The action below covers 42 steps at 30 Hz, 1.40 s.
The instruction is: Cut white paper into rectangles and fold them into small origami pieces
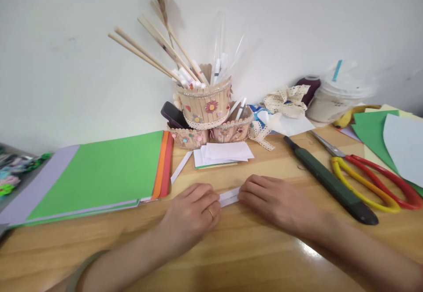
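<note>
A narrow white paper strip (229,197) stretches between my two hands, low over the wooden table; a crease line runs along it. My left hand (194,210), wearing a ring, has its fingers closed on the strip's left end. At the other end, the curled fingers of my right hand (274,200) grip the strip, and the tips are partly hidden. Just beyond my hands lies a small stack of white paper pieces (228,152) with a green edge beneath. Left of that stack is a loose white strip (180,168).
Coloured paper sheets (109,173) lie at left. Decorated stick holders (208,105) with markers and wooden sticks stand by the wall. At right are a dark green cutter-like tool (330,179), red-and-yellow scissors (366,173), a lidded cup (339,98) and more paper (405,144).
</note>
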Available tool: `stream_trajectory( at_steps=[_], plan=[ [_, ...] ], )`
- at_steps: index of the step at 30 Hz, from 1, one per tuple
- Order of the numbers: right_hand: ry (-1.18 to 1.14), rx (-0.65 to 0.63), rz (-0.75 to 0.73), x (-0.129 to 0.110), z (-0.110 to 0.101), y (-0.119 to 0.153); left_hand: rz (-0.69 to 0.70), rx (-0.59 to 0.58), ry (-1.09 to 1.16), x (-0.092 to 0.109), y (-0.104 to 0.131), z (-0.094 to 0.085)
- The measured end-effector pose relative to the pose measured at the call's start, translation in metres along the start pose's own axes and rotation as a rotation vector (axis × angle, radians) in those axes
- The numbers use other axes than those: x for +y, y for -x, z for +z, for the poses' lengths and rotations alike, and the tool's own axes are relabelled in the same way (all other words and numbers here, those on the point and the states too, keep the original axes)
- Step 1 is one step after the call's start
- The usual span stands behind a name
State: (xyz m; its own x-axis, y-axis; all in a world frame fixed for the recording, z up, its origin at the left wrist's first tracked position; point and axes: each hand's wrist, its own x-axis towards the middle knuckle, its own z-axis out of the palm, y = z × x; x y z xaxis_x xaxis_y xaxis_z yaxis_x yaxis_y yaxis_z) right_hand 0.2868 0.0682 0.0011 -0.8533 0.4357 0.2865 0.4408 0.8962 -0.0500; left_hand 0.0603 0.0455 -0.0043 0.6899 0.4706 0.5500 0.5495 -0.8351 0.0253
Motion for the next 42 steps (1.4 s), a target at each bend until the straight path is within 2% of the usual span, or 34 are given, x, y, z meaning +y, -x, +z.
stream_trajectory(
  at_steps=[7, 10, 13, 16, 21, 29, 34, 38, 42],
  plan=[
    [-0.129, -0.050, 0.145, -0.002, 0.006, -0.004, -0.234, -0.122, 0.171, 0.000, -0.003, 0.000],
    [-0.148, -0.038, 0.171, -0.001, 0.009, -0.005, -0.295, -0.139, 0.222, 0.000, -0.003, 0.000],
    [-0.142, -0.021, 0.208, 0.001, 0.013, -0.006, -0.425, -0.198, 0.258, -0.001, -0.004, 0.000],
    [-0.162, -0.033, 0.286, 0.001, 0.016, -0.010, -0.539, -0.244, 0.250, -0.001, -0.006, 0.000],
    [-0.172, -0.023, 0.355, -0.002, 0.016, -0.017, -0.632, -0.279, 0.141, -0.002, -0.009, -0.001],
    [-0.204, 0.005, 0.408, 0.005, 0.014, -0.015, -0.627, -0.265, 0.211, -0.007, -0.002, 0.000],
    [-0.233, 0.023, 0.404, 0.005, 0.010, -0.013, -0.590, -0.242, 0.255, -0.006, 0.000, 0.001],
    [-0.222, 0.048, 0.415, 0.003, 0.011, -0.012, -0.601, -0.257, 0.264, -0.004, -0.001, 0.002],
    [-0.218, 0.067, 0.399, 0.001, 0.012, -0.011, -0.607, -0.224, 0.286, -0.004, -0.001, 0.003]
  ],
)
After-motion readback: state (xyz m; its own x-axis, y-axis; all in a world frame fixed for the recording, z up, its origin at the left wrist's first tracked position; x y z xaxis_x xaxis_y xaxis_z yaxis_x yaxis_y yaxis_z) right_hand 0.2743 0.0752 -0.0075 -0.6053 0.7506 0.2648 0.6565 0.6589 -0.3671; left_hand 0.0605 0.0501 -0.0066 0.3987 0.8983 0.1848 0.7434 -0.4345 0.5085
